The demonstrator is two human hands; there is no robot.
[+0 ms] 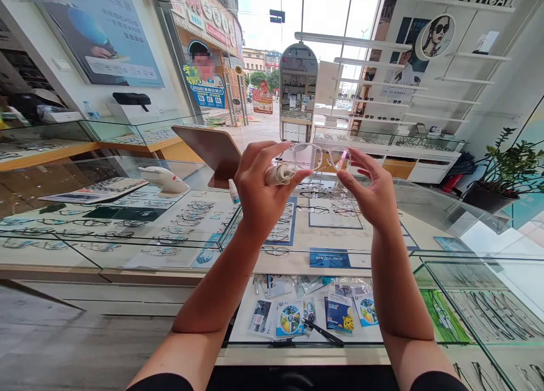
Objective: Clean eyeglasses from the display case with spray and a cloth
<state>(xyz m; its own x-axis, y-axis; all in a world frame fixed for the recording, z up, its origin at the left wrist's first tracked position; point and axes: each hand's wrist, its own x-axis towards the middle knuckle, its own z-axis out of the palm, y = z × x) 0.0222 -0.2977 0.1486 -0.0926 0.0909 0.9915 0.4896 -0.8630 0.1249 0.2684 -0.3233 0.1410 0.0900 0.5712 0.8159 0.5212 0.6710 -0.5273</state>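
A pair of clear-framed eyeglasses (308, 156) is held up in front of me, above the glass counter. My left hand (264, 178) pinches one side of the frame between thumb and fingers. Tucked into that same palm is a crumpled off-white cloth (280, 174). On the other side, my right hand (370, 188) grips the frame's edge near the second lens with thumb and forefinger; its other fingers are spread. The temples are hard to make out against the background.
Beneath the hands, a glass display counter (238, 262) holds many eyeglasses. A tilted brown counter mirror (212, 150), a small white bottle (234, 191) and a white hand-shaped stand (165, 181) are at left. Nearer lie a black pen (323, 332) and leaflets. A potted plant (501, 170) stands right.
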